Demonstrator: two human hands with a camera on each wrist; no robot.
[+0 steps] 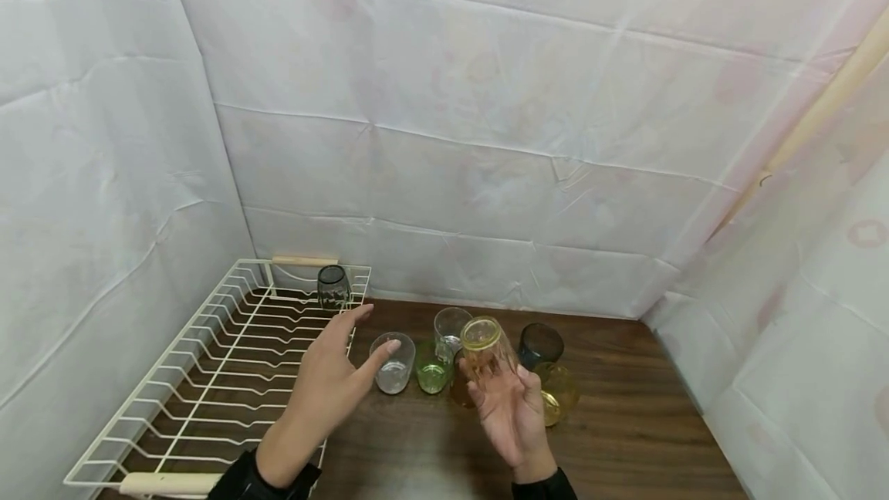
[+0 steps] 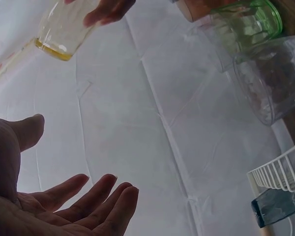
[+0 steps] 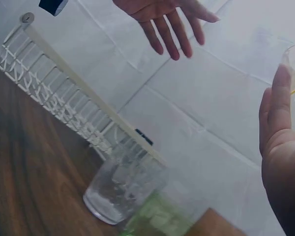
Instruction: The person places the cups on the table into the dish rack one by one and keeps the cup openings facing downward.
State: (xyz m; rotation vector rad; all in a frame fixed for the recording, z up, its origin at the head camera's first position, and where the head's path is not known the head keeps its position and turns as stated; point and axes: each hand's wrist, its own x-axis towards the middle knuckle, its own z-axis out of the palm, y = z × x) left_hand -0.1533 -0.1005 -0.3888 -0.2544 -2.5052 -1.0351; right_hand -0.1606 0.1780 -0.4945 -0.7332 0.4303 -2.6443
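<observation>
My right hand (image 1: 507,411) holds a pale yellow drinking glass (image 1: 486,346) above the table, thumb on one side and fingers on the other. The left wrist view shows the glass's deeper yellow end (image 2: 54,50). My left hand (image 1: 326,380) hovers near the rack's right edge, fingers spread and holding nothing; the left wrist view shows its fingers (image 2: 103,196) apart. Below and between the hands stand a clear glass (image 1: 393,369), a green glass (image 1: 432,376), another clear glass (image 1: 451,322) and a partly hidden brown glass (image 1: 460,390).
A white wire dish rack (image 1: 229,361) with wooden handles fills the left side. One dark glass (image 1: 333,288) stands at its far end. Right of the held glass are a dark glass (image 1: 542,342) and a yellow glass (image 1: 561,392). White sheeting (image 1: 451,176) surrounds the wooden table (image 1: 625,423).
</observation>
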